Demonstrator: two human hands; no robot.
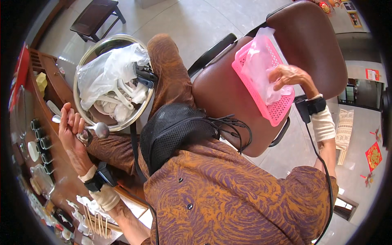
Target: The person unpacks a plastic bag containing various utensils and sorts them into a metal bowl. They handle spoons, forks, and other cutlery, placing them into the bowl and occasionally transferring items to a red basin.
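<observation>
My left hand (72,131) is closed around metal spoons (101,130), beside a steel basin. One rounded bowl points right, and another metal bowl shows below the fingers. The steel basin (76,101) holds a clear plastic bag (107,72), white plastic spoons (122,98) and black-handled items (144,75). My right hand (291,76) is over a pink perforated plastic basket (277,114), its fingers bent against or just above a translucent plastic bag (257,67). Whether they grip the bag is unclear.
The basket rests on a brown padded chair (211,92) with black armrests. At left, a wooden table (64,183) bears small dark cups (46,142), a glass vessel (43,180) and wooden sticks (99,225). Black cables (239,128) lie by my lap; a dark stool (95,16) stands beyond the basin.
</observation>
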